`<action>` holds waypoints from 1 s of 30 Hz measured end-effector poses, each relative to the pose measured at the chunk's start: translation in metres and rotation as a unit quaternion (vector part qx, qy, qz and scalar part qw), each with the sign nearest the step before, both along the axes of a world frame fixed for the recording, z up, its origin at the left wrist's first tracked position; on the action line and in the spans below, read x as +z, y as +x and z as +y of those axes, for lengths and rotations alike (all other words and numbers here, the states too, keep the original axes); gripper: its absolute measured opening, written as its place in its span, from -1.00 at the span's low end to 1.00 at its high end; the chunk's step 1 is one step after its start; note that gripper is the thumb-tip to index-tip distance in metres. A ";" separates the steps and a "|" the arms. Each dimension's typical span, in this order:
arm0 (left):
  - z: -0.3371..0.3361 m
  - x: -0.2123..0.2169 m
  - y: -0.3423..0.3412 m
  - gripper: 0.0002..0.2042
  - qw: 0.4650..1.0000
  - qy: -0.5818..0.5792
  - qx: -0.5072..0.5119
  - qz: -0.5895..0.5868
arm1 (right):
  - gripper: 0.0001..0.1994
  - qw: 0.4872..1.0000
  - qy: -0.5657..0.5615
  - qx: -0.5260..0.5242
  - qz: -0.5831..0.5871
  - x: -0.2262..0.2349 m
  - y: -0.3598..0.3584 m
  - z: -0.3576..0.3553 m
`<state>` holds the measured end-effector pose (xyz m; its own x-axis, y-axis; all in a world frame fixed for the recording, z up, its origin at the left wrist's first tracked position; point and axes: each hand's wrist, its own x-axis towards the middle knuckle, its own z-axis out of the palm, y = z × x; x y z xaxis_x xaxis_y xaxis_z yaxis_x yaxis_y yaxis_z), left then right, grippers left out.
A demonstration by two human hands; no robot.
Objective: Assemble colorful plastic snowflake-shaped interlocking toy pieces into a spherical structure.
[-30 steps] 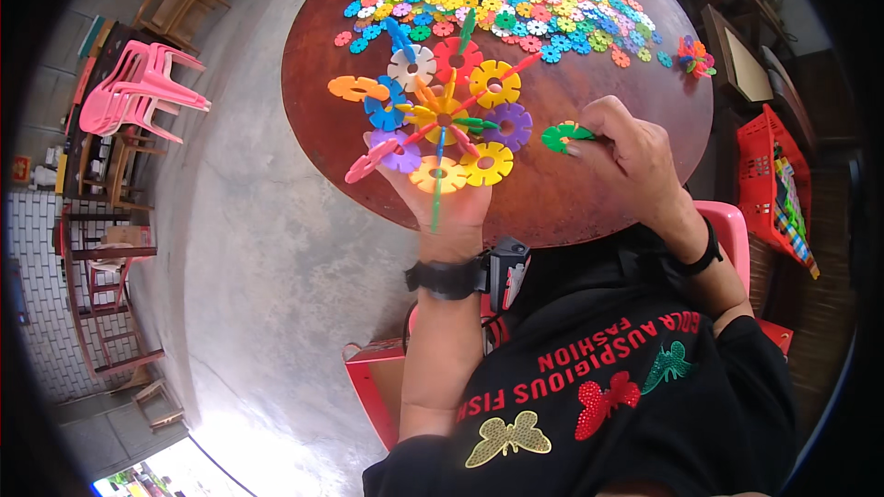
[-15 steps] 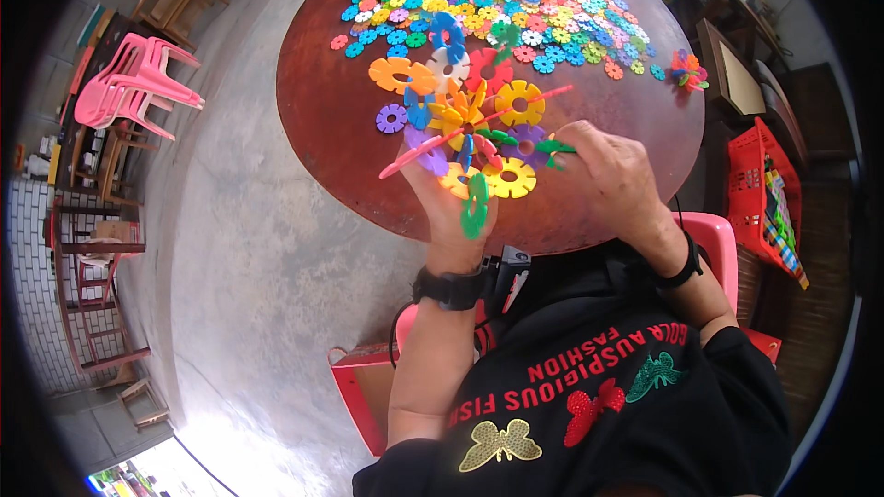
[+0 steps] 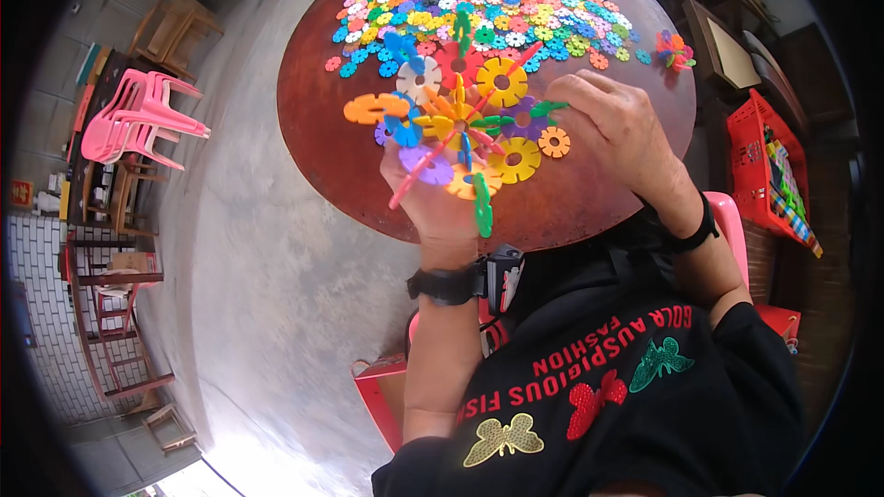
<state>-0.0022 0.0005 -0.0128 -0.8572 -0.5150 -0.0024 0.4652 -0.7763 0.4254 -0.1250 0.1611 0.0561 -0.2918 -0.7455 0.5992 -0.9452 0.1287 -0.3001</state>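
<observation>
My left hand [image 3: 447, 213] is closed around the underside of a cluster of interlocked plastic flower discs [image 3: 459, 116], which hides most of its fingers. Yellow, orange, red, purple, white, blue and green notched discs stick out of the cluster at many angles. At its right side, my right hand [image 3: 619, 124] pinches a green disc [image 3: 550, 108], seen nearly edge-on beside a purple disc [image 3: 523, 121]. Whether the green disc's notch is joined there I cannot tell. A small orange disc [image 3: 554, 142] shows just below my right fingertips.
A large spread of loose flower discs [image 3: 488, 14] covers the far part of the round brown table [image 3: 322, 120]. A small assembled disc ball [image 3: 675, 50] sits at its right edge. A red basket [image 3: 766, 152] stands to the right, stacked pink chairs [image 3: 138, 120] to the left.
The cluster has turned and shifted slightly left in my left hand. My right hand stays at its right side, pinching the green disc. The small orange disc has come into sight.
</observation>
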 end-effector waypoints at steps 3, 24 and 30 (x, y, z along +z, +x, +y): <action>0.007 0.001 0.004 -0.38 0.999 0.024 -0.024 0.003 | -0.84 0.999 0.047 -0.025 -0.004 0.010 -0.002 0.000; -0.036 0.004 0.020 -0.35 0.982 0.090 -0.035 0.160 | -0.80 0.963 0.230 -0.091 -0.105 -0.083 -0.027 0.014; -0.032 -0.006 0.018 -0.32 0.999 0.033 0.003 0.020 | -0.87 0.981 0.064 -0.022 -0.179 -0.035 -0.007 0.008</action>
<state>0.0158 -0.0318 -0.0190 -0.8547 -0.5192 -0.0019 0.4851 -0.7999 0.3534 -0.1324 0.1692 0.0207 -0.5012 -0.7894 0.3545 -0.7742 0.2260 -0.5913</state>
